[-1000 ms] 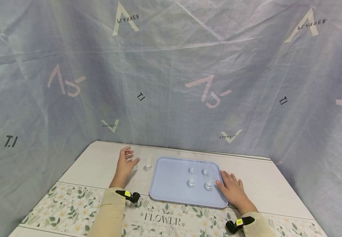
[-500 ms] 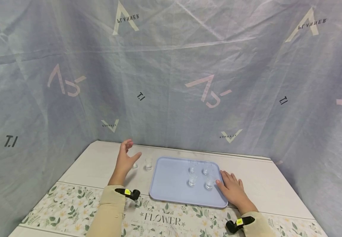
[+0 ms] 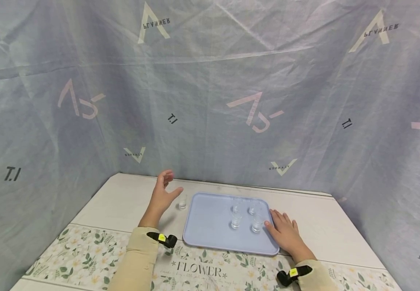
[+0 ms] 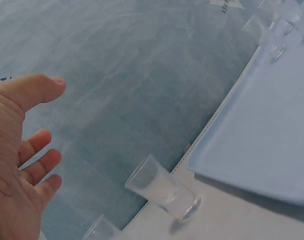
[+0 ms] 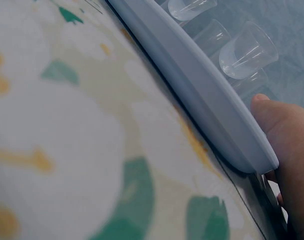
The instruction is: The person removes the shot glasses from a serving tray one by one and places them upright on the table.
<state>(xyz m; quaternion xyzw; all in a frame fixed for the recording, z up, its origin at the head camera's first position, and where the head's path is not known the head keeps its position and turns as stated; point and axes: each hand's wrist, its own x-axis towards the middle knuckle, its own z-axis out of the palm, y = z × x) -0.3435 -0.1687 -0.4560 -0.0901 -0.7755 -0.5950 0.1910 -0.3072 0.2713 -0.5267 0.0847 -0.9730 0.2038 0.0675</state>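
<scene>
My left hand (image 3: 164,196) is held up over the left of the table, thumb spread from its bent fingers and nothing between them. Just right of it, a small clear shot glass (image 3: 182,203) stands upright on the table. The left wrist view shows this shot glass (image 4: 164,192) and part of a second one (image 4: 99,231), which my hand hides in the head view. My right hand (image 3: 285,232) rests at the right edge of a light blue tray (image 3: 206,226), thumb at the rim and fingers extended along the outside. Several shot glasses (image 3: 236,221) stand on the tray's right half.
The table has a white top and a floral cloth band (image 3: 199,268) along the front with "FLOWER" printed on it. Grey-blue curtains (image 3: 210,101) close off the back and both sides.
My left hand has lifted off the leftmost shot glass, spread its thumb away from the fingers and shifted right toward the other glass. The right hand and the tray have stayed put.
</scene>
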